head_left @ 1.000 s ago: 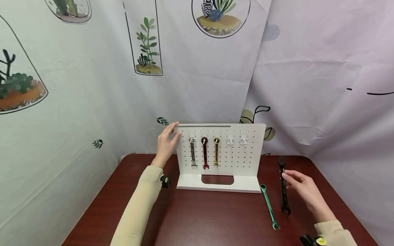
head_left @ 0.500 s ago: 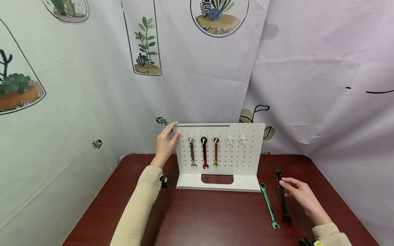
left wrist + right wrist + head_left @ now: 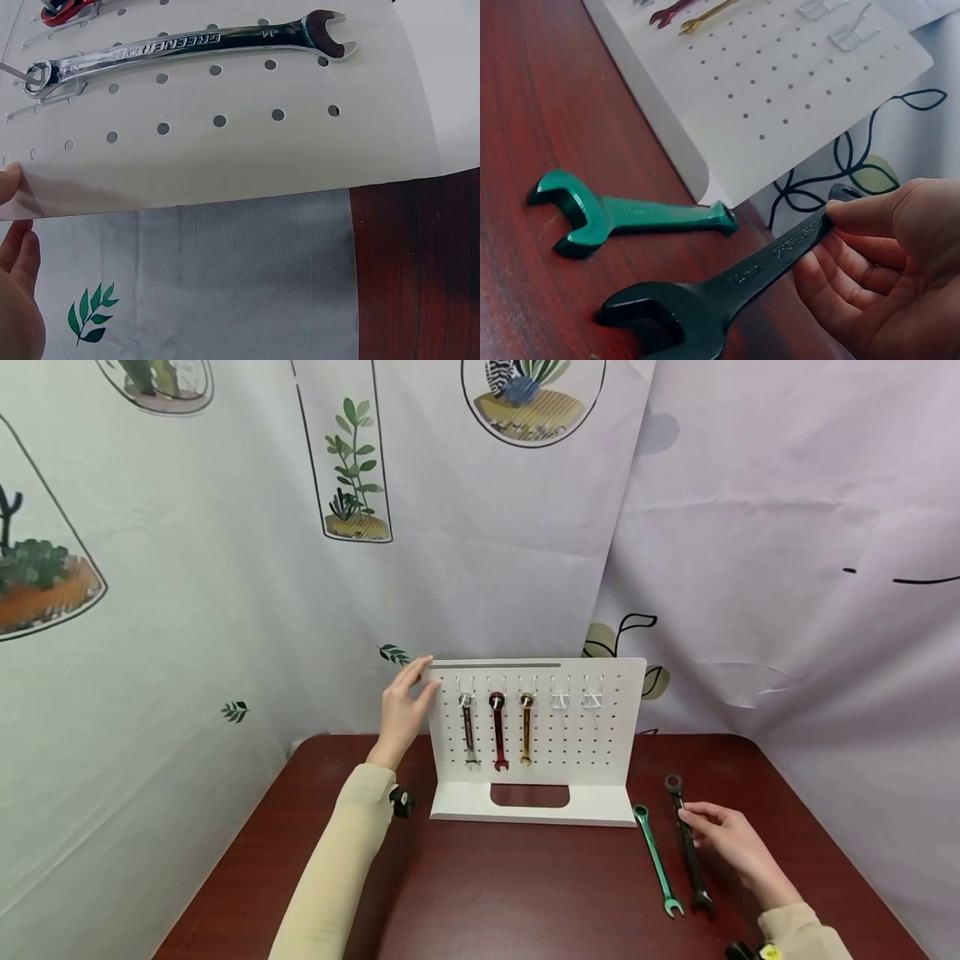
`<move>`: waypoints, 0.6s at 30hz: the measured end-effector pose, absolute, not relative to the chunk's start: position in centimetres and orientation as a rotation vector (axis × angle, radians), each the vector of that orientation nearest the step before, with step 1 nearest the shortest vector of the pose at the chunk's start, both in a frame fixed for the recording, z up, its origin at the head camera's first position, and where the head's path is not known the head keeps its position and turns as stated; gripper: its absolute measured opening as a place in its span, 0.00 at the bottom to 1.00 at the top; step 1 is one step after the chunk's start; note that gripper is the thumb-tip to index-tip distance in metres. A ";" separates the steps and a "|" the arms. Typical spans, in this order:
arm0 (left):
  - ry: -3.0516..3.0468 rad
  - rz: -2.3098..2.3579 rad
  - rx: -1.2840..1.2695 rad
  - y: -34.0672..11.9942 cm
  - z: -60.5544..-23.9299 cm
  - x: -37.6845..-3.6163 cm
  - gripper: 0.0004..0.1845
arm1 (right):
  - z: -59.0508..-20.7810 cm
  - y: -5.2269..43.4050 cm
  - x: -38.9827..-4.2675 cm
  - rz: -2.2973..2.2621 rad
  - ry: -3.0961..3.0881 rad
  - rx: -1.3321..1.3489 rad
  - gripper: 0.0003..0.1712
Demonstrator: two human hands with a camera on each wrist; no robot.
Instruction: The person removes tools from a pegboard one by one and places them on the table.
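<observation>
My right hand (image 3: 738,847) pinches a black combination wrench (image 3: 688,852) near its ring end, between thumb and fingers. In the right wrist view the wrench's open end points down toward the table. Just left of it a green wrench (image 3: 657,860) lies on the table. With thumb in front and fingers behind, my left hand (image 3: 402,714) grips the upper left edge of a white pegboard stand (image 3: 577,743). From the board's hooks hang a silver wrench (image 3: 468,731), a red wrench (image 3: 498,735) and a gold wrench (image 3: 527,731).
Two clear hooks (image 3: 592,700) on the board's right side hold nothing. The pegboard's base has a cut-out slot and stands on the dark red table (image 3: 510,885). Behind it hangs a printed cloth (image 3: 487,585).
My right hand has moved down and slightly left, taking the black wrench with it; the wrench now tilts more. My left hand has stayed at the board's edge.
</observation>
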State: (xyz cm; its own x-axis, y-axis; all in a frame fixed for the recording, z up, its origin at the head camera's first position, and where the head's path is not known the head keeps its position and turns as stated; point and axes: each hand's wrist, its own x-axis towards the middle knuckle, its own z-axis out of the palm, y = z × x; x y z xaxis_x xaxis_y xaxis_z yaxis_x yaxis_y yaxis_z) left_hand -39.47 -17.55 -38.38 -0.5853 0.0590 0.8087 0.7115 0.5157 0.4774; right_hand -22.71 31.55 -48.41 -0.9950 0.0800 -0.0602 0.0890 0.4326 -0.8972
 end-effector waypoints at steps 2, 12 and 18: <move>-1.991 -1.084 -0.625 -17.5 -38.3 -39.5 0.24 | -48.6 31.5 -22.9 -1.641 2.659 0.172 0.30; -2.000 -1.092 -0.630 -17.4 -38.1 -39.3 0.25 | -49.3 31.6 -23.6 -1.578 2.661 0.157 0.28; -2.009 -1.090 -0.622 -17.4 -38.1 -39.1 0.24 | -49.5 31.5 -24.0 -1.547 2.650 0.153 0.26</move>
